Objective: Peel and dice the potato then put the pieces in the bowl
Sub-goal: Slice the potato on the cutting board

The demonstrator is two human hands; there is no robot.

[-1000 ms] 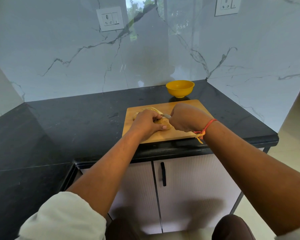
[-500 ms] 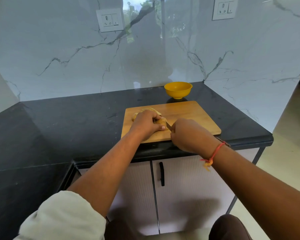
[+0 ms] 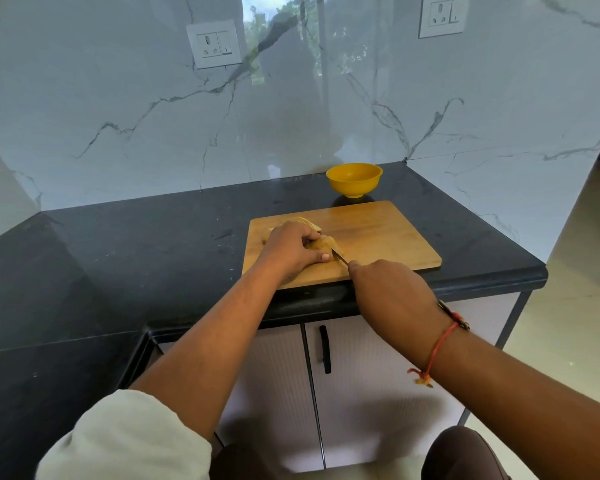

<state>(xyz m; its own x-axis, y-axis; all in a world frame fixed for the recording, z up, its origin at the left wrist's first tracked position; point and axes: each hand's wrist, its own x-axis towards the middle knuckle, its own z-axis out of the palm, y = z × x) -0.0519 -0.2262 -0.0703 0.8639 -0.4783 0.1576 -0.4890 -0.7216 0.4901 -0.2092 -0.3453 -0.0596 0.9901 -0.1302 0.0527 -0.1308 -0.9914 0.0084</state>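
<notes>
A peeled, pale-yellow potato (image 3: 323, 244) lies at the left of a smooth, round-cornered wooden cutting board (image 3: 378, 230) on a glossy black stone bench (image 3: 153, 244). The left hand (image 3: 291, 251) curls its fingers over the potato, holding it down. The right hand (image 3: 392, 296) has its fingers closed around a knife (image 3: 341, 257), handle hidden, slim blade touching the potato's near side. A round yellow bowl (image 3: 354, 188) stands just behind the board.
</notes>
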